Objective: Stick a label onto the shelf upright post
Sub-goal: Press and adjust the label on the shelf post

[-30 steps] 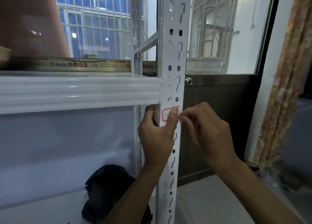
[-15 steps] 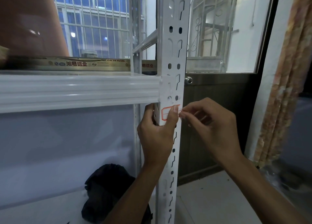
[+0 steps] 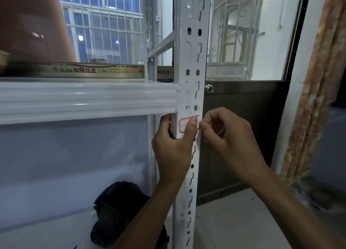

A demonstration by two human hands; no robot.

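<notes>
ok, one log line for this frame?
step: sticking label on post | left hand: grips post, finger pressing label | right hand: pinches label's right edge | label: below shelf beam

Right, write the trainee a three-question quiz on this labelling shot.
1. True or false: the label sits on the upright post above the shelf beam.
2. Which hand wraps the post, one finger on the label? A. left B. right C. neither
3. Fill in: the label's printed border is ____.
Key: 1 false, it sits just below the beam; 2 A, the left hand, while the right hand pinches the label's right edge; 3 red.
</notes>
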